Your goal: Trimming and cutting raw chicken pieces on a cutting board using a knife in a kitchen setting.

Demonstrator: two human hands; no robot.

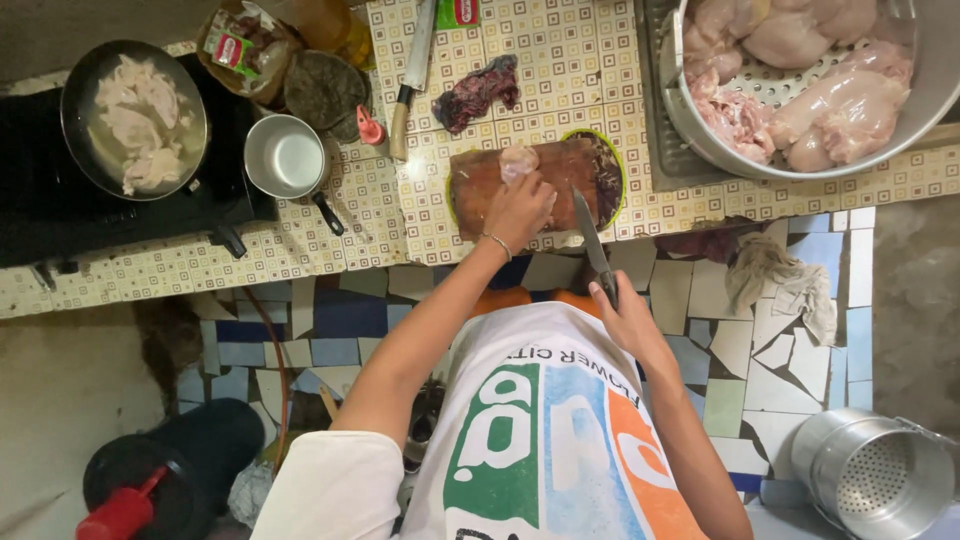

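So from where I'm watching, everything hangs around the wooden cutting board (505, 185) on the tiled counter (300, 250). The left hand (518, 208) is pressed down on the board's near side, fingers curled onto a pale chicken piece (518, 160) sitting at the board's far edge, I'd say to keep it from sliding. The right hand (622, 310) is closed tight around the dark handle of a knife (588, 232), blade angled up over the board's right end, tip close to the meat but I can't tell if it's touching. Right of the board sits a big metal colander (700, 140) full of raw chicken, handy for grabbing. Left of the board there's a small empty pot (285, 155), and further left a pan (130, 115) with more chicken. A second knife (410, 75) lies just beyond the board's far-left corner
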